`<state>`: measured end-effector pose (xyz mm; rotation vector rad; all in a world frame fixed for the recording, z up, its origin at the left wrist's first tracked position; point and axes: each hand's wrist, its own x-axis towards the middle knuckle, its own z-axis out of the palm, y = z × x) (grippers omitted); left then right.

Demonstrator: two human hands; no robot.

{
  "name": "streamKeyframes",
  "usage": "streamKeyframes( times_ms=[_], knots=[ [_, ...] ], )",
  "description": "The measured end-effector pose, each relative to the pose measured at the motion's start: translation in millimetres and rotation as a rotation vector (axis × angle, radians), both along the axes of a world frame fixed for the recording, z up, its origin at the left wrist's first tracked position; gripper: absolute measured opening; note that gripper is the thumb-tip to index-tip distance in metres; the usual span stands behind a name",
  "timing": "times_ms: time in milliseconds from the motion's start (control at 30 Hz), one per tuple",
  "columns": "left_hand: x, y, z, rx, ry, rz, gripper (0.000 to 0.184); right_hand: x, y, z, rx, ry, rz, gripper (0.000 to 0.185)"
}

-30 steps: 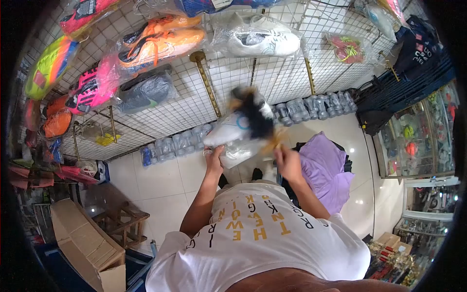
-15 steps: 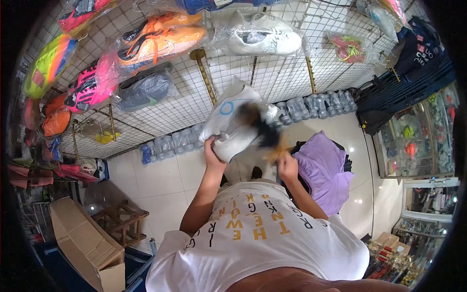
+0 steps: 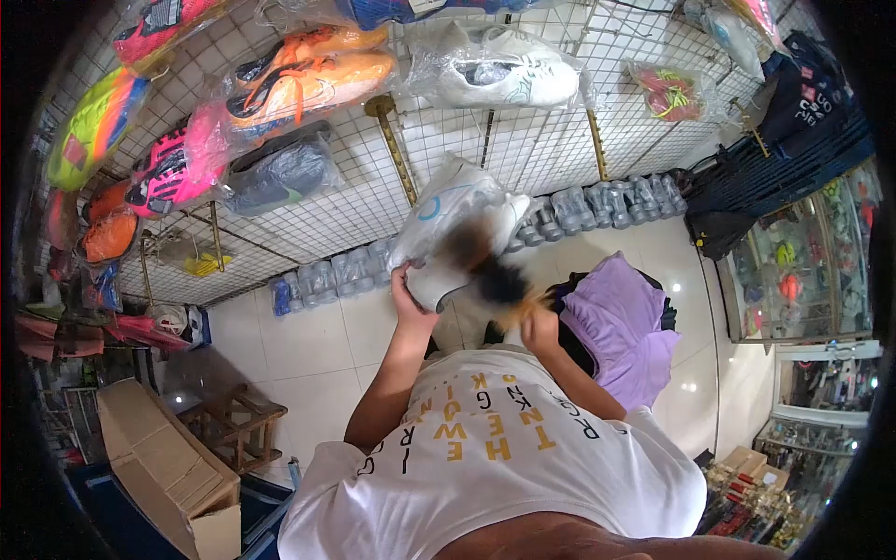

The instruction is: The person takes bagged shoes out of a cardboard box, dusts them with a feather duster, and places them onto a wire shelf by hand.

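Observation:
My left hand [image 3: 408,291] grips the lower left edge of a white bundle in clear plastic [image 3: 439,207], which looks like a pair of white shoes with a blue ring-shaped mark. In my right hand [image 3: 539,330] is the yellowish handle of a feather duster [image 3: 502,284]. Its brown and black head is smeared by motion and lies across the lower right side of the bundle, hiding part of it. Whether the head presses on the plastic, I cannot tell.
Ahead, a wire grid wall [image 3: 523,140] carries bagged shoes, including an orange pair [image 3: 313,89]. Wrapped dumbbells [image 3: 571,209] line its foot. Purple cloth [image 3: 614,322] lies to the right, near a glass case [image 3: 803,271]. At left are a wooden stool [image 3: 233,425] and cardboard box [image 3: 163,467].
The duster and my right hand have shifted left and slightly down, towards my body. The white bundle has tilted a little in my left hand, which stays almost in place.

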<state>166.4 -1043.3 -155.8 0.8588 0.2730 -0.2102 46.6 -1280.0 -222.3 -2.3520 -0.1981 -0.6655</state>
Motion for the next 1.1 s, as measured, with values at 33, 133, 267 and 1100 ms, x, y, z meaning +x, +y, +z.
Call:
streamKeyframes(
  times_ms=[33, 133, 267, 1100],
  knots=[
    [-2, 1, -9, 0.117, -0.045, -0.002, 0.044, 0, -2, 2, -0.051, 0.041, 0.048, 0.004],
    [-1, 3, -3, -0.241, 0.115, -0.038, 0.041, 1, -5, -17, -0.076, 0.047, -0.068, 0.014],
    [-8, 1, 13, -0.502, 0.153, -0.091, 0.041, 12, -1, -12, 0.289, 0.061, -0.411, 0.013],
    [-27, 27, -32, 0.083, -0.076, -0.105, 0.068, 203, -43, 122, -0.412, 0.126, 0.07, 0.024]
  ],
)
